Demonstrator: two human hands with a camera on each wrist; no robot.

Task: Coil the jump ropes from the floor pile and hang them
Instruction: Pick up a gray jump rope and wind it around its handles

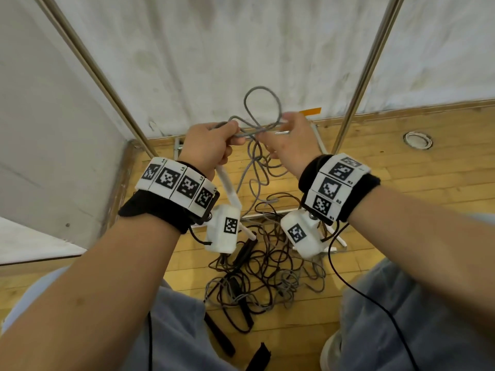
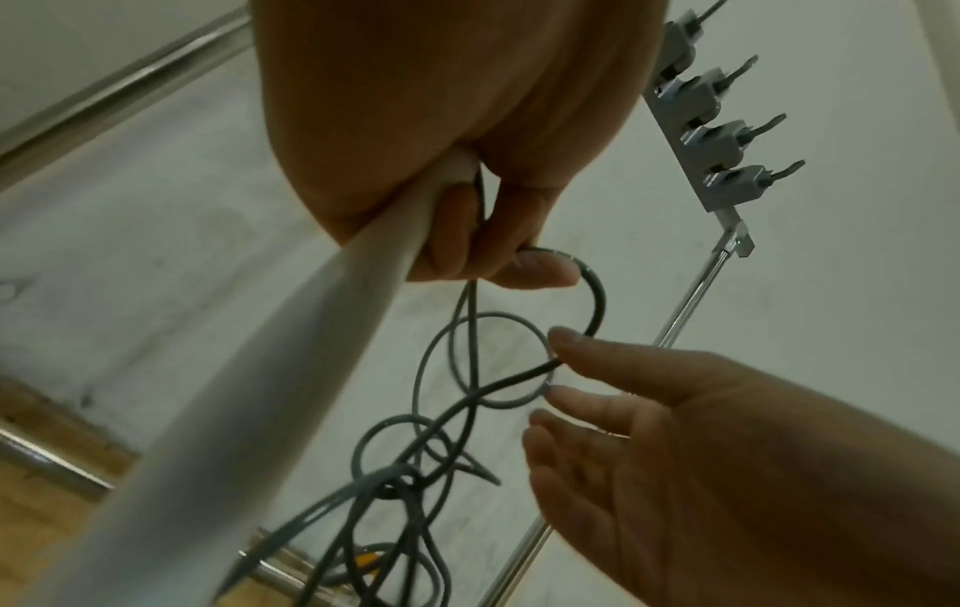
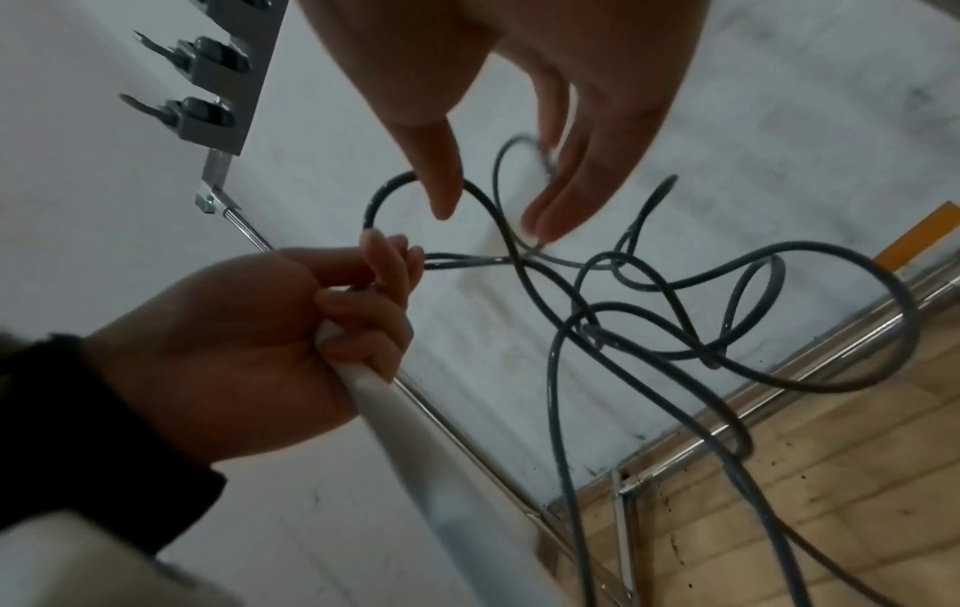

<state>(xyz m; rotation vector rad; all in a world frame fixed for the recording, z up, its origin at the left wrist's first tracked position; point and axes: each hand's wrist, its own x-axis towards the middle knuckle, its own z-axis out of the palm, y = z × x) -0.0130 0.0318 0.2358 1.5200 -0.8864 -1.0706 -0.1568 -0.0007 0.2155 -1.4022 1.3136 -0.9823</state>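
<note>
Gripping the white handle (image 1: 227, 183), left hand (image 1: 209, 147) sits beside right hand (image 1: 292, 147) touching rope (image 2: 602, 300).

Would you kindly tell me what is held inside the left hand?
The left hand grips a white handle and strands of the grey rope. The handle's top end, and where the rope joins it, are covered by the fingers.

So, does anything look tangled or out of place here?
Yes. The grey rope between the left hand and right hand crosses itself in several messy loops, not one neat coil; the floor pile below is also tangled.
</note>
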